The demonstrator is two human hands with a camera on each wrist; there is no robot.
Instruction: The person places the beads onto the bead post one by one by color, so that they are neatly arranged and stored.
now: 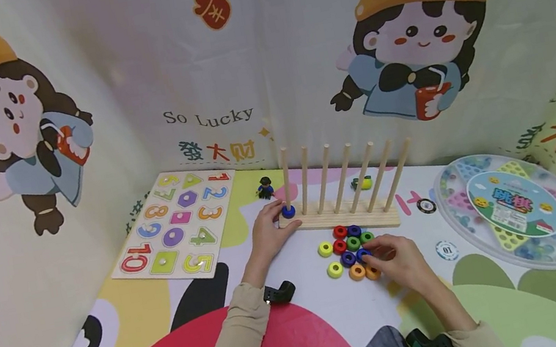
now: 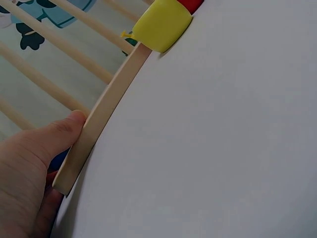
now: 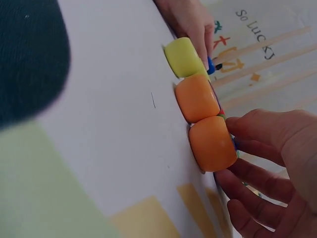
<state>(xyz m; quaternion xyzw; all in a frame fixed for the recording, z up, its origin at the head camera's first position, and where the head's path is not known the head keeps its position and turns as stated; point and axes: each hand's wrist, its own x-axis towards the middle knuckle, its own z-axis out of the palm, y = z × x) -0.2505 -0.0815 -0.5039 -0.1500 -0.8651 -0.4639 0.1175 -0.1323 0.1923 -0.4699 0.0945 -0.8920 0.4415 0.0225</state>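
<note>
A wooden peg rack with several upright pegs stands across the table, a blue ring bead at the foot of its leftmost peg. My left hand grips the rack's left end; in the left wrist view the thumb lies along the wooden base. To the front, red, yellow, green, blue and orange ring beads lie in a cluster. At the cluster's right side my right hand pinches a blue ring bead between thumb and fingers. In the right wrist view an orange bead mostly hides it.
A number puzzle board lies at the left, and a round boxed board game at the right. Behind the rack are a small toy figure and a yellow-green toy. Two round chips, one black and one white, lie right of the beads.
</note>
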